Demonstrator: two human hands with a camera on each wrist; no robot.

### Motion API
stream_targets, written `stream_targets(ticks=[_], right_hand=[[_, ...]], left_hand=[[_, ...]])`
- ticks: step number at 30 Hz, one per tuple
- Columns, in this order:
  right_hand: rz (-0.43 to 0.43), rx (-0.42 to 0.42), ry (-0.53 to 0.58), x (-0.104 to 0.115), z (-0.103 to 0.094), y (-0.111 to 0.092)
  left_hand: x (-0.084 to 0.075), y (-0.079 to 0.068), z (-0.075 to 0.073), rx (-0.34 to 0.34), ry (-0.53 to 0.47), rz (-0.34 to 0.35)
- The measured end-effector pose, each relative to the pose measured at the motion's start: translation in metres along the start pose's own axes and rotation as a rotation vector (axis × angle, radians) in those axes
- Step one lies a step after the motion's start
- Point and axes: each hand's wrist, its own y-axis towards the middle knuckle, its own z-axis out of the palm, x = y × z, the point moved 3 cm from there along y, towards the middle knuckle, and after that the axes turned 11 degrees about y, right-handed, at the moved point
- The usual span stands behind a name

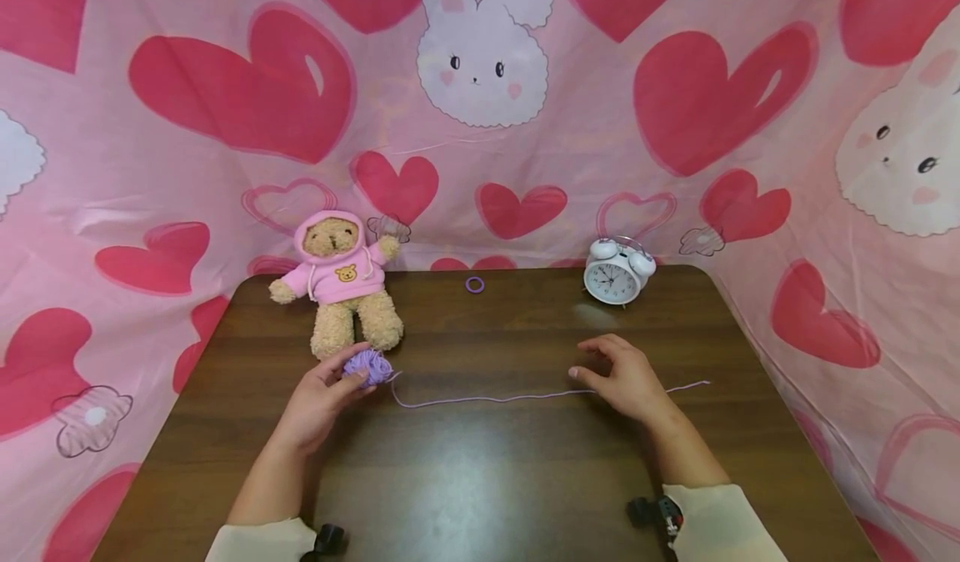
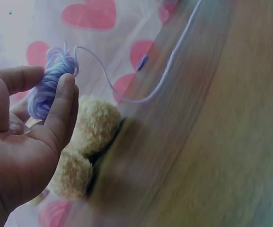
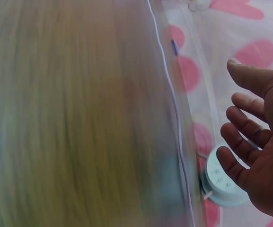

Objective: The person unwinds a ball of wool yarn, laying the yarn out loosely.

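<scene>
A small ball of purple yarn (image 1: 367,368) is pinched between the thumb and fingers of my left hand (image 1: 318,399), in front of the teddy bear's feet. From it a loose yarn strand (image 1: 487,399) runs right across the table, passes beneath my right hand (image 1: 626,378) and ends beyond the wrist. In the left wrist view the wound yarn (image 2: 53,87) shows its looped coils between the fingertips. My right hand holds nothing; its fingers (image 3: 242,130) are relaxed and spread from the thumb, over the strand.
A teddy bear (image 1: 341,287) in a pink hoodie sits at the back left of the brown table (image 1: 465,479). A purple ring (image 1: 475,284) lies at the back middle. At the back right stands a white alarm clock (image 1: 615,274). Pink heart-patterned cloth (image 1: 480,195) surrounds the table.
</scene>
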Motion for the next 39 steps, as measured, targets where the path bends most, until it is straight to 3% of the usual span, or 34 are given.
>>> stream_targets(ticks=[23,32,39], right_hand=[[-0.130,0.064,0.153,0.049,0.060,0.016],[-0.173,0.113,0.245,0.062,0.081,0.018],[-0.220,0.148,0.245,0.075,0.097,0.018]], left_hand=[[-0.006,0.020,0.065,0.069,-0.027,-0.014],[-0.014,0.024,0.087,0.112,-0.033,-0.013],[-0.016,0.025,0.098,0.131,-0.054,-0.012]])
